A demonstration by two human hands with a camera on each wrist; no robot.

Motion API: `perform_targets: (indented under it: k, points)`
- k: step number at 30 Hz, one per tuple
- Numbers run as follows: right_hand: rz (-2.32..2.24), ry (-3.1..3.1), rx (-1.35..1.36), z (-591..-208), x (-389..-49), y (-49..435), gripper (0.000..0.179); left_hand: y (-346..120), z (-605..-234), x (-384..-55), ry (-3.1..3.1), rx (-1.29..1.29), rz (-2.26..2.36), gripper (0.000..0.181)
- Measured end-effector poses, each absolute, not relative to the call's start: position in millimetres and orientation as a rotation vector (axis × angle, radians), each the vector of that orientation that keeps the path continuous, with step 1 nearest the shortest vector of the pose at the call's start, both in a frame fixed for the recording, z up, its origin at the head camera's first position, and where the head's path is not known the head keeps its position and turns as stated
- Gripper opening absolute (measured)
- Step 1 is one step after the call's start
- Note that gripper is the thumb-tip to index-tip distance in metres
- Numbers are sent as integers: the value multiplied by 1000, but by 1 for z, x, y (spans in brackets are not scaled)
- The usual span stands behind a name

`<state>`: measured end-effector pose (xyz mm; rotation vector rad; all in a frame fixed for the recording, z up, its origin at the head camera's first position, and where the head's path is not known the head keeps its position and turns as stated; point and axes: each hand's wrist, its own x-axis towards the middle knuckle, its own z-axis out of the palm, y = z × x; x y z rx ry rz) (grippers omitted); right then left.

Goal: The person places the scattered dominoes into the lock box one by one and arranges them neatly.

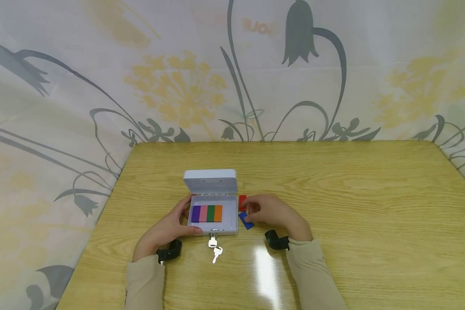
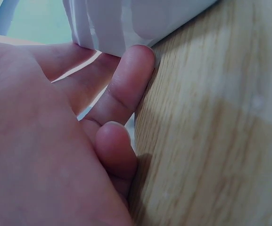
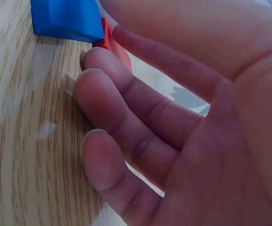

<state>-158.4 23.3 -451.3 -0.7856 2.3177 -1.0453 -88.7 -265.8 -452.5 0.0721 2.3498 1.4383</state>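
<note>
Blue block (image 1: 247,224) lay on the bench (image 1: 372,193) at about 8 o'clock from the middle of the right hand (image 1: 275,211), at the thumb tip; long axis ran 11 to 5. Right hand was much nearer; left hand (image 1: 169,222) was at the far side of the box (image 1: 230,215), toward 9. Red block (image 1: 242,199) lay at 12 from the blue one, just beside it, long axis 12 to 6. Right fingers: relaxed, loosely bent, thumb and index apart, index tip at red, thumb tip at blue; nothing clasped, how firm the contact was not clear. Left fingers: grasping the box on its 9 o'clock side, thumb at the front rim, about 7. Box was at 9 from both those blocks, lid (image 1: 210,175) up at 12; inside, a side-by-side row: purple block (image 1: 195,214), pink block (image 1: 203,213), green block (image 1: 211,213), orange block (image 1: 218,213). Keys (image 1: 213,243) at 6, by the front.
</note>
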Motion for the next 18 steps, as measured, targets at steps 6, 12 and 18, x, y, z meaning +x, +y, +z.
perform_targets:
  k: [6, 12, 18]
  points:
    - [-1042, 2298, -776, -454, -157, 24, 29, -266, -454, -88, 2327, 59, 1456, 101]
    - [-983, 2324, -843, -456, -157, 24, 33, -267, -455, -88, 2326, 67, 1453, 101]
    - [-940, 2347, -875, -456, -157, 24, 35, -266, -453, -88, 2335, 73, 1447, 100]
